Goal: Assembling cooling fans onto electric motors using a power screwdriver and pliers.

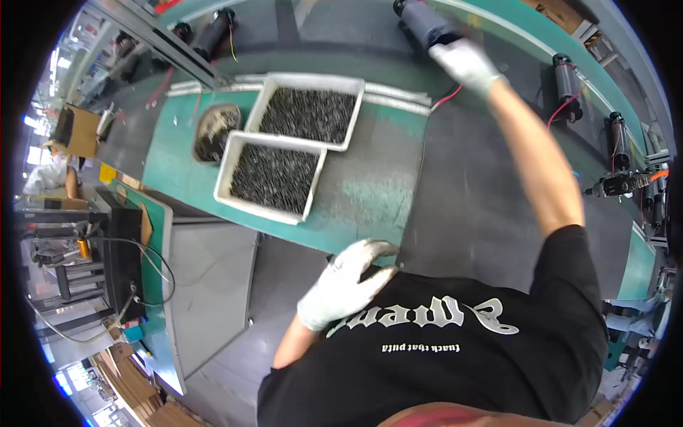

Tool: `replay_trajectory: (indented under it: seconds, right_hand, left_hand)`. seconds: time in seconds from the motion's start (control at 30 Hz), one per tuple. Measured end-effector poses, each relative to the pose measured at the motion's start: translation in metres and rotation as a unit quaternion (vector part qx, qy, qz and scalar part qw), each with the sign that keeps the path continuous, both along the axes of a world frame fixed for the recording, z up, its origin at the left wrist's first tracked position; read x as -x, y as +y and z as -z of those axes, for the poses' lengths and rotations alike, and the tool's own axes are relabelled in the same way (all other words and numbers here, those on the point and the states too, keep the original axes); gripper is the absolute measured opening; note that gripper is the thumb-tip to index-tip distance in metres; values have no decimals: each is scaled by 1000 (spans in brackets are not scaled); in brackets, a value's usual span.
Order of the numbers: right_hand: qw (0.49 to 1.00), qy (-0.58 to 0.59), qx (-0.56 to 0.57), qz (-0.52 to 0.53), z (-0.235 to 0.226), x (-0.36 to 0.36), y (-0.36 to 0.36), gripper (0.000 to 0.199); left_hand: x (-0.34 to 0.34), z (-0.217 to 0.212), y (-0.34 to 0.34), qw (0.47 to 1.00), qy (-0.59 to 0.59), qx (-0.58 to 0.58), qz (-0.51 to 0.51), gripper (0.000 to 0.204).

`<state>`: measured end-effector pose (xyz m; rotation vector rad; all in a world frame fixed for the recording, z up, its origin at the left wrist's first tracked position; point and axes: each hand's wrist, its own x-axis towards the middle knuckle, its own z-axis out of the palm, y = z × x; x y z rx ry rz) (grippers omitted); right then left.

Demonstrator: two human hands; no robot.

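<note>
My right hand (466, 65), in a white glove, reaches far forward with its fingers closed at the near end of a grey cylindrical motor (427, 23). Motion blurs the fingertips there a little. The motor lies tilted on the conveyor belt at the top of the view. My left hand (348, 281), gloved too, is held in front of my chest near the table's front edge. Its thumb and fingers are apart and curved, with nothing between them. Forward and left of it stand a white tray (222, 186) and a second white tray (358, 107), both filled with small dark pieces.
A round tub (235, 114) stands beside the trays on the green worktable (370, 199). More motors, one at the right (565, 78) and one at the left (215, 34), lie along the belt. A power screwdriver (619, 185) hangs at the right. A metal post (163, 43) rises at the upper left.
</note>
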<state>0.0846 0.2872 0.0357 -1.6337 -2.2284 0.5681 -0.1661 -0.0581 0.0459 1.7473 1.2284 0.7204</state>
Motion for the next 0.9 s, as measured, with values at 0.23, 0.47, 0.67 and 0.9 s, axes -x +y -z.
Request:
replay_trajectory:
  seconds: [0.23,0.47,0.67,0.9]
  right_hand:
    - [976,-204,77,-3,-76,-28,-152,30]
    - [997,-47,27,64,8,-29,-252,19]
    - [965,186,183,35,-26,-90,-268,25]
    - [702,218,-487,472,-28,-244,-263,29]
  left_hand:
    - [29,-32,37,974,181,-71,-115,26]
    - [103,18,211,833,430,-319,-139,28]
    - [114,54,261,811,463,-356,-6,32]
    - [129,42,257,787,513,-342,4,35]
